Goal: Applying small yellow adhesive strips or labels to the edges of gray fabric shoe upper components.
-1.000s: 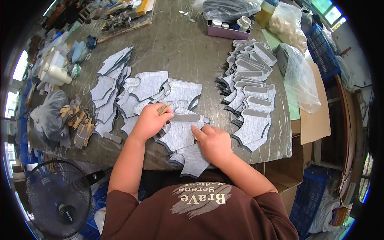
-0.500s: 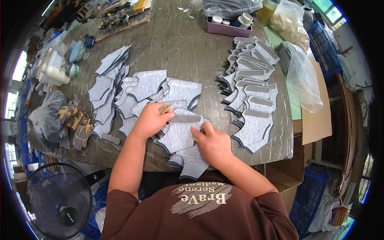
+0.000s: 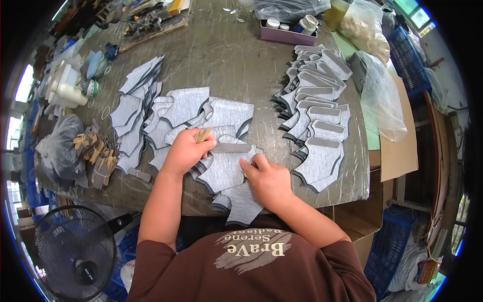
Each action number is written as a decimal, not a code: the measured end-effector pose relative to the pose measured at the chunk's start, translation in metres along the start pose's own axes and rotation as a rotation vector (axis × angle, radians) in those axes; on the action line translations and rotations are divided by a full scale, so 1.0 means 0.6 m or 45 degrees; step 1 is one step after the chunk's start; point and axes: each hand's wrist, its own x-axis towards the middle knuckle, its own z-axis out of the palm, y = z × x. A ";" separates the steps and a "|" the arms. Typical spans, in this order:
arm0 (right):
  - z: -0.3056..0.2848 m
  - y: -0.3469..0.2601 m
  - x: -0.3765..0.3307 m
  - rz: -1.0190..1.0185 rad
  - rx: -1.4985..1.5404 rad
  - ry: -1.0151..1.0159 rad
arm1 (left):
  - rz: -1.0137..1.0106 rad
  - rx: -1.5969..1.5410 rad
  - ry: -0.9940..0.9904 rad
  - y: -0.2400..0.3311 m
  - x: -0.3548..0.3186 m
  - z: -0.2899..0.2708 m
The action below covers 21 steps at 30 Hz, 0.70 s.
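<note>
My left hand (image 3: 186,153) is closed around a small bunch of thin tan strips (image 3: 204,134), their ends poking out past the thumb. Beside that thumb, a flat dark grey strip (image 3: 233,148) lies along the upper edge of a light grey cut-out piece (image 3: 224,170) with scalloped sides. My right hand (image 3: 270,184) has its fingers curled at the piece's right side, thumb and fingertips on its surface. Something small and yellowish shows under those fingers, too little to name. Another grey piece (image 3: 244,204) sits below, overhanging the table's front edge.
Overlapping grey pieces (image 3: 186,106) spread ahead and left; pieces with strips (image 3: 322,151) form a row on the right. Tied strip bundles (image 3: 104,168) lie left near a plastic bag (image 3: 63,148). A purple box (image 3: 288,36) stands far off, a fan (image 3: 75,254) lower left.
The tan strips in my left hand have tilted a little, and that hand has shifted slightly left along with the grey strip. My right hand stays almost in place.
</note>
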 end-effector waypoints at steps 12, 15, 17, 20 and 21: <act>0.005 0.004 -0.002 -0.029 0.004 -0.007 | -0.014 0.165 0.012 -0.001 0.003 0.006; 0.008 0.007 -0.003 -0.063 -0.048 -0.016 | 0.009 0.206 0.024 0.001 0.002 0.009; 0.007 0.007 -0.002 -0.064 -0.050 -0.023 | 0.044 0.289 0.048 0.001 0.000 0.012; 0.006 0.008 -0.002 -0.062 -0.052 -0.040 | 0.010 0.437 0.100 0.000 -0.002 0.015; 0.006 0.008 -0.002 -0.057 -0.049 -0.048 | 0.011 0.437 0.099 0.002 -0.004 0.019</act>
